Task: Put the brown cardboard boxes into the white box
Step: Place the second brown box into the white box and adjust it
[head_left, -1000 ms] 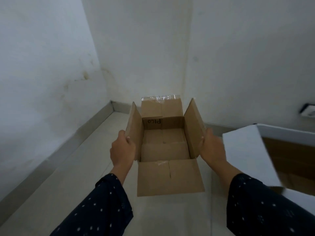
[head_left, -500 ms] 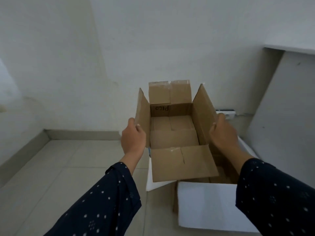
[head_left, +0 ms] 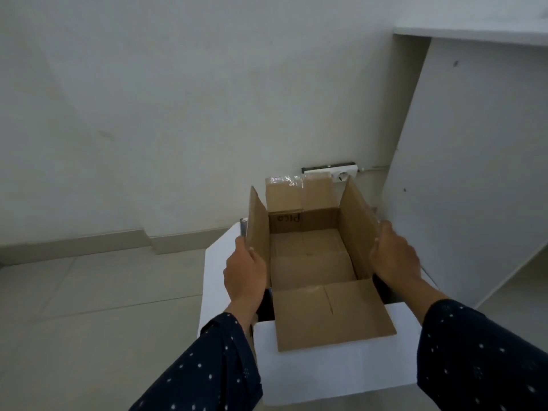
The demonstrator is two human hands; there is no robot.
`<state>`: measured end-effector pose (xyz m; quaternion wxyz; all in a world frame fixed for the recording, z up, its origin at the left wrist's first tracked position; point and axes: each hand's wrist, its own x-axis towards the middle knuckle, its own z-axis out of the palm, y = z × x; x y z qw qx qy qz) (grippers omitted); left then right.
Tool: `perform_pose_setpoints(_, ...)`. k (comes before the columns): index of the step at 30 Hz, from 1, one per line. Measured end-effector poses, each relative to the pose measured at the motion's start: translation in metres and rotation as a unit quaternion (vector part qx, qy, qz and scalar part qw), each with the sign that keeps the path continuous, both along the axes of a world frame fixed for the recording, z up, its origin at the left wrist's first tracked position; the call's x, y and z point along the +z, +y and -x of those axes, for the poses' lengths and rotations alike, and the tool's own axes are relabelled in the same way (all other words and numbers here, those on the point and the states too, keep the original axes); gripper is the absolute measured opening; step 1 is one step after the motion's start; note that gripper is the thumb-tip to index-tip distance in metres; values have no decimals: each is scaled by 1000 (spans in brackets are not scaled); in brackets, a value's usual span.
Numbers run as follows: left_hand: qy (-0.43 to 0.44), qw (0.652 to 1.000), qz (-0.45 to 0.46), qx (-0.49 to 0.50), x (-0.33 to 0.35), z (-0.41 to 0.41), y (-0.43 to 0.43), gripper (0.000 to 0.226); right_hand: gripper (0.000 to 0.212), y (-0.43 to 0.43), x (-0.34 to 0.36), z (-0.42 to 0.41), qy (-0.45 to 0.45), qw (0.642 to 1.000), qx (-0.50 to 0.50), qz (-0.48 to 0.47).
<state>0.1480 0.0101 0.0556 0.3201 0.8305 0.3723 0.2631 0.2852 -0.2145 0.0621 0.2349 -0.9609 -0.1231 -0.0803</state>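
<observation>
An open brown corrugated cardboard box, its four top flaps standing or folded outward, is held over the mouth of a larger white rectangular box that sits on the pale tiled floor. The left hand clasps the brown box's left wall, fingers curled over the base of the upright left flap, closed on the cardboard. The right hand presses against the right wall from outside, its fingers wrapped on the edge of the right flap, likewise closed on the box. The brown box's near flap hangs forward and overlaps the white box's front flap; its far flap stands up with clear tape along the top edge, and handwritten letters show upside down on the far inner wall. The box's inside holds nothing. How deep the brown box sits within the white one cannot be told. Both forearms wear dark navy sleeves with small white dots. Behind, a white socket strip is fixed low on the white wall, beside a white cabinet panel.
</observation>
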Motion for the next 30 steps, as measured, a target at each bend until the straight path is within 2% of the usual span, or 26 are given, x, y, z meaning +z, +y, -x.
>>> perform_pose_setpoints(3,33,999,-3,-1,-25,-5,2,20,31,3,-24,-6,39,999,1,11)
perform_pose_setpoints(8,68,997,20,-15,-55,-5,0,31,17,8,-48,-7,59,997,23,45)
perform_pose_setpoints(11,76,997,1,-34,-64,-9,4,30,22,14,-60,-11,71,995,41,50)
perform_pose_setpoints(13,124,990,-10,-62,-66,-12,10,29,26,20,-71,-13,110,989,60,84)
perform_pose_setpoints(15,159,983,-10,-87,-66,-15,14,38,29,25,-80,-14,167,978,60,105)
perform_pose_setpoints(17,145,983,-40,-106,-64,-16,15,54,38,28,-87,-13,194,974,59,105)
perform_pose_setpoints(19,123,984,-90,-94,-62,-15,14,56,42,27,-88,-13,149,977,71,134)
perform_pose_setpoints(21,147,973,-166,-70,-66,-11,12,54,44,21,-86,-16,88,980,88,154)
perform_pose_setpoints(22,161,969,-177,-58,-70,-9,12,54,47,17,-84,-19,59,982,93,156)
perform_pose_setpoints(25,199,970,-132,-51,-83,-2,8,58,50,-2,-79,-26,-19,975,70,211)
perform_pose_setpoints(27,211,968,-123,-58,-89,0,5,59,56,-16,-80,-28,-12,969,30,245)
perform_pose_setpoints(30,223,966,-112,-62,-94,1,8,64,67,-28,-89,-26,70,970,-3,233)
